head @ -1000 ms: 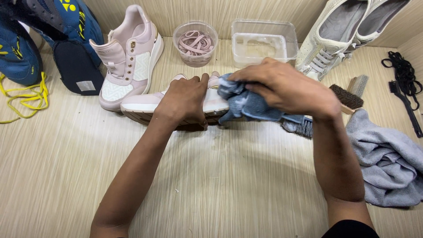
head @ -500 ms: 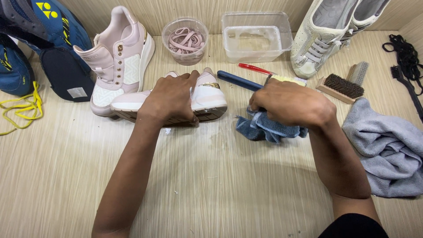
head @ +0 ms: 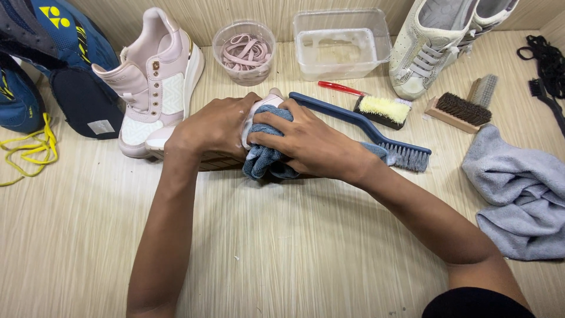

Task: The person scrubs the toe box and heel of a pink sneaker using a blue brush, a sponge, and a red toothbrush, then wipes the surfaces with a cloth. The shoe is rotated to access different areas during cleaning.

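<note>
Tabletop (head: 294,259), pale wood-grain, bearing all items below.

Grey towel (head: 521,194): crumpled heap at the right edge, well apart from both hands.

Left arm: reaches forward from bottom centre, forearm nearly straight. Left hand (head: 215,126) lies palm-down over the pink sneaker (head: 159,138), fingers curled over its upper and clamping it against the table.

Right arm: enters from the bottom right, runs diagonally up and left, wrist bent inward. Right hand (head: 309,144) is closed around a bunched blue cloth (head: 265,159) and presses it to the heel end of the same shoe, knuckles upward, just beside the left hand.

Pink sneaker: lies on its side at table centre, mostly covered by the hands; how much of the sole shows is hard to make out.

Second pink sneaker (head: 156,76): upright behind the first, touching it or nearly so.

Blue shoes (head: 47,53): far left, with a yellow lace (head: 29,150) beside them.

White shoes (head: 435,41): upper right.

Clear tub (head: 341,41) and round cup of pink laces (head: 244,53): along the back edge.

Long blue brush (head: 376,132): just beyond the right hand.

Yellow-bristled brush (head: 382,111) and wooden brush (head: 459,111): right of centre.
</note>
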